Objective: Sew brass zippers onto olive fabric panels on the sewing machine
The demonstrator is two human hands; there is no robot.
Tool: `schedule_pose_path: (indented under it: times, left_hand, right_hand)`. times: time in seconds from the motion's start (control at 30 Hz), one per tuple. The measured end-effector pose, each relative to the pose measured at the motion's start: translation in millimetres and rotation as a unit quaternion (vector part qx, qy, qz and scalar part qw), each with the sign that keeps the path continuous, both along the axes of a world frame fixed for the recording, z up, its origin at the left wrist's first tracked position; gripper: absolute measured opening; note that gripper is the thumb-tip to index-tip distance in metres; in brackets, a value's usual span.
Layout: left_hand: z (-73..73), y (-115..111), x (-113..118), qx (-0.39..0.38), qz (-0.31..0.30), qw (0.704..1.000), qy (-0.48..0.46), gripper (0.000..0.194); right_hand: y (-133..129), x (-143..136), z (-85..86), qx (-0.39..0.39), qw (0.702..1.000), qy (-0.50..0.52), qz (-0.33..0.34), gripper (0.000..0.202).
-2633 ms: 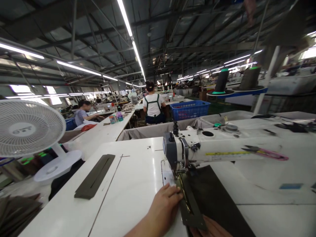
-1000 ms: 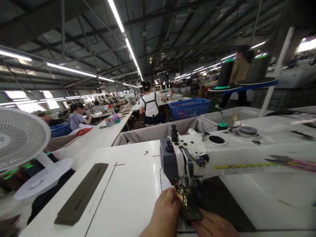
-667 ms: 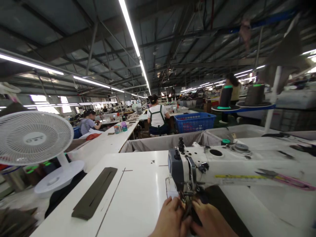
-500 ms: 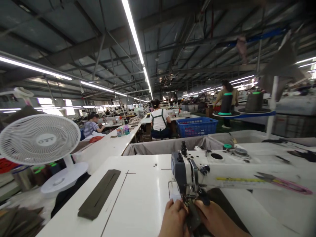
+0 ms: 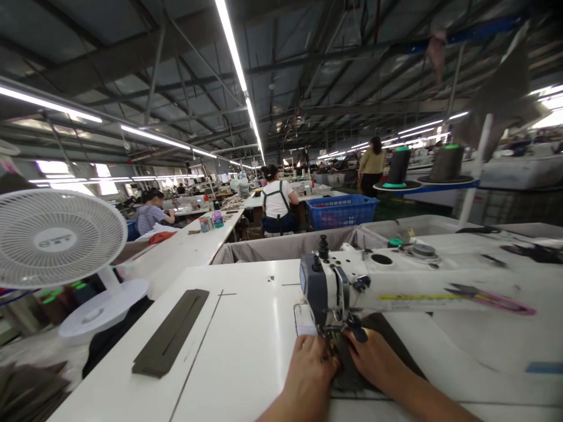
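Observation:
A white sewing machine [image 5: 325, 293] with a dark grey head stands before me, its needle area just beyond my fingers. Dark olive fabric [image 5: 352, 378] lies under the presser foot and spreads out to the right beneath the arm. My left hand [image 5: 311, 364] is closed at the fabric's left edge, fingers bent beside the needle; the fingertips are partly hidden. On the other side, my right hand [image 5: 376, 357] grips the fabric close to the foot, thumb and fingers drawn together. A folded olive fabric strip [image 5: 171, 334] with a lengthwise slit lies on the white table to the left.
A white fan [image 5: 57, 240] stands at the left. Pink-handled snips [image 5: 497, 299] and a yellow measuring tape [image 5: 417, 297] are on the machine's arm. Thread cones [image 5: 400, 167] sit on a rack at right. A blue basket [image 5: 341, 212] and seated co-workers [image 5: 277, 202] are farther off.
My view has tilted down and shifted slightly, so more of both forearms shows. The fabric between my hands now lies flatter. A standing person in the background has turned and appears farther left.

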State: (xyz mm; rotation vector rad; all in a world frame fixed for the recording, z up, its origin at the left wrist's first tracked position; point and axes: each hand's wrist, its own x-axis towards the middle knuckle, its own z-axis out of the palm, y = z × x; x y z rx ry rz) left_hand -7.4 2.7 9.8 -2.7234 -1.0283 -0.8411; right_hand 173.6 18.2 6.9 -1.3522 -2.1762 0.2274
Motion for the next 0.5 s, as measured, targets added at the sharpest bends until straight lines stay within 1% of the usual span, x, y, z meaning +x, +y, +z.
schedule_pose_path:
  times: [0.1, 0.17, 0.33, 0.43, 0.5]
  left_hand:
    - [6.4, -4.2, -0.2, -0.044, -0.002, 0.999, 0.008, 0.006]
    - [9.2, -5.8, -0.6, -0.058, -0.003, 0.998, 0.009, 0.008]
    - [14.9, -5.8, -0.8, -0.096, -0.035, 0.994, 0.023, 0.014]
    - [18.5, -4.5, -0.9, -0.116, -0.047, 0.992, 0.033, 0.012]
    - [19.9, -3.2, -0.7, -0.121, -0.055, 0.991, 0.032, 0.013]
  right_hand:
    - [6.2, 1.0, -7.8, -0.008, 0.999, -0.007, -0.031, 0.029]
    - [10.0, 1.8, -11.5, -0.023, 0.998, -0.004, -0.057, 0.025]
    - [10.1, 2.5, -7.5, -0.061, 0.994, -0.020, -0.085, 0.019]
    - [8.3, -0.4, -5.6, -0.066, 0.989, -0.056, -0.117, 0.020]
    - [9.6, -3.3, -7.5, -0.063, 0.985, -0.086, -0.136, 0.020]
